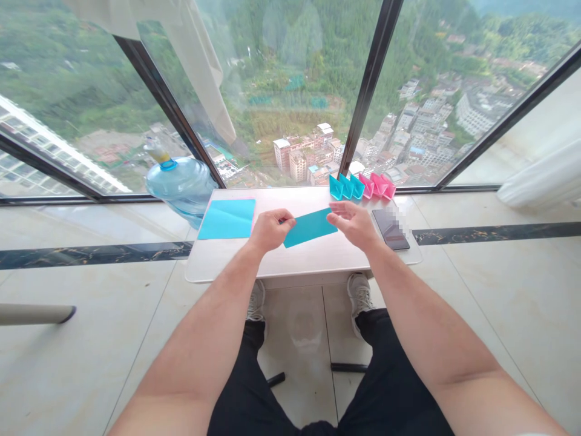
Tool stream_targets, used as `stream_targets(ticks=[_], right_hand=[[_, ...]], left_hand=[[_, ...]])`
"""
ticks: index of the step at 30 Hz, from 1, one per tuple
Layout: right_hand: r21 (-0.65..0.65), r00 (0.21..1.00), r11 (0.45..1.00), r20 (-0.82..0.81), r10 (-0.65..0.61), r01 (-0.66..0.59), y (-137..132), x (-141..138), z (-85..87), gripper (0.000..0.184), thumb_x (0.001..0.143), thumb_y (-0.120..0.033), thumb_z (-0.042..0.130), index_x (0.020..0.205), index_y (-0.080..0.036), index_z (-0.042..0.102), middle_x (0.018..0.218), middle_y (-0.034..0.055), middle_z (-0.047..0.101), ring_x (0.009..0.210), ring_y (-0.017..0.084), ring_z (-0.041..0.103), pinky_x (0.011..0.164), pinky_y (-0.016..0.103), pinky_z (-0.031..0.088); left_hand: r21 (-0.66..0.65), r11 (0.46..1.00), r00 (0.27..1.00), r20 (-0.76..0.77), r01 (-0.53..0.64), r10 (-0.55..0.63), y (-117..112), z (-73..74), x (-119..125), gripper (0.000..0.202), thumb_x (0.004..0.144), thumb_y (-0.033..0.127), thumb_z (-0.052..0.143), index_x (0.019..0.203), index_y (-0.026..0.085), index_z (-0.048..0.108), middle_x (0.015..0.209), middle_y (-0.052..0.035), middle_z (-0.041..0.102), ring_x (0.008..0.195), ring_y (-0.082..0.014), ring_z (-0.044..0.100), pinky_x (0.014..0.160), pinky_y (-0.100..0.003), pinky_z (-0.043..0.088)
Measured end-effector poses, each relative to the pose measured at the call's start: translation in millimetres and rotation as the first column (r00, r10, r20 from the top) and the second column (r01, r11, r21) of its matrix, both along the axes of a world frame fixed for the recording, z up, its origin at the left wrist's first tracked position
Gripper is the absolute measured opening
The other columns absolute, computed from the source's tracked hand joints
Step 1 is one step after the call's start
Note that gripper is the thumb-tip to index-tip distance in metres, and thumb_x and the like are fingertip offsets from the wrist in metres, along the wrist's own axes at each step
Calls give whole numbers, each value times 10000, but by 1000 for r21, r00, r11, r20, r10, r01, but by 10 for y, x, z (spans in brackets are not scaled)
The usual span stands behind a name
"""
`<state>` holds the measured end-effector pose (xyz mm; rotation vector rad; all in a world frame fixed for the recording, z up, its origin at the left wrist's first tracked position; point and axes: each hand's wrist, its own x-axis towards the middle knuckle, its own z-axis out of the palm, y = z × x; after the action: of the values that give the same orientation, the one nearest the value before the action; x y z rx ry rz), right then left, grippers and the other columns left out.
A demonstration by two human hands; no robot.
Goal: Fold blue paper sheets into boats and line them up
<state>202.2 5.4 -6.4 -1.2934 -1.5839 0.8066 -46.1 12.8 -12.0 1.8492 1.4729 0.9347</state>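
Note:
A teal strip of paper (311, 228), longer than it is wide, is held at a slant just over or on the small white table. My left hand (271, 230) pinches its left end between thumb and fingers. At the opposite end is my right hand (354, 224), its fingers stretched and slightly blurred, with the tips touching or just beside the paper's edge. Beyond that hand stands a row of folded paper boats, teal ones (346, 187) on the left and pink ones (377, 186) on the right. A light blue paper sheet (227, 219) lies flat left of my left hand.
The small table (318, 261) stands before my knees. A phone (391, 229) lies near its right edge. A large blue water bottle (179, 184) stands by the table's left side. Tall windows rise behind, and a pale furniture leg (34, 314) shows at left.

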Motion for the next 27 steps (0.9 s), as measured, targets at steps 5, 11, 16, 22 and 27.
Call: stream_targets(ticks=[5, 11, 16, 22, 27], right_hand=[[-68, 1000, 998, 25, 6, -4, -40, -214, -9, 270, 780, -431, 661, 771, -177, 751, 597, -24, 595, 570, 125, 479, 568, 265, 379], [-23, 996, 1000, 90, -10, 12, -82, -319, -21, 250, 767, -388, 631, 706, -167, 731, 556, -34, 526, 564, 111, 422, 553, 255, 325], [-68, 997, 997, 68, -41, 45, -47, -194, 43, 267, 737, -411, 644, 694, -158, 721, 547, -31, 496, 557, 109, 397, 534, 257, 302], [-132, 998, 990, -19, -54, 51, -13, -53, 91, 282, 701, -442, 684, 685, -161, 698, 525, -48, 430, 523, 92, 339, 499, 255, 251], [-149, 996, 988, -71, -58, 47, -7, -65, 97, 293, 692, -450, 704, 688, -157, 698, 544, -47, 453, 532, 88, 354, 509, 255, 263]], left_hand=[[-50, 991, 992, 2, 128, -128, -63, 19, 150, 203, 777, 343, 619, 710, 182, 722, 661, -8, 682, 644, -154, 563, 625, -260, 411], [56, 981, 980, -85, 187, -182, -107, 70, 301, 239, 811, 317, 564, 729, 167, 730, 677, -6, 685, 667, -145, 560, 660, -262, 407], [49, 979, 974, -123, 199, -192, -60, 103, 184, 211, 780, 283, 573, 657, 158, 691, 585, 14, 611, 612, -125, 517, 614, -253, 379], [81, 984, 976, -165, 156, -141, -18, 89, -25, 210, 791, 300, 574, 685, 170, 701, 650, -8, 674, 660, -148, 567, 658, -265, 416], [93, 992, 981, -182, 87, -69, 3, 104, -94, 219, 802, 327, 577, 706, 176, 704, 676, -19, 697, 682, -162, 585, 674, -275, 431]])
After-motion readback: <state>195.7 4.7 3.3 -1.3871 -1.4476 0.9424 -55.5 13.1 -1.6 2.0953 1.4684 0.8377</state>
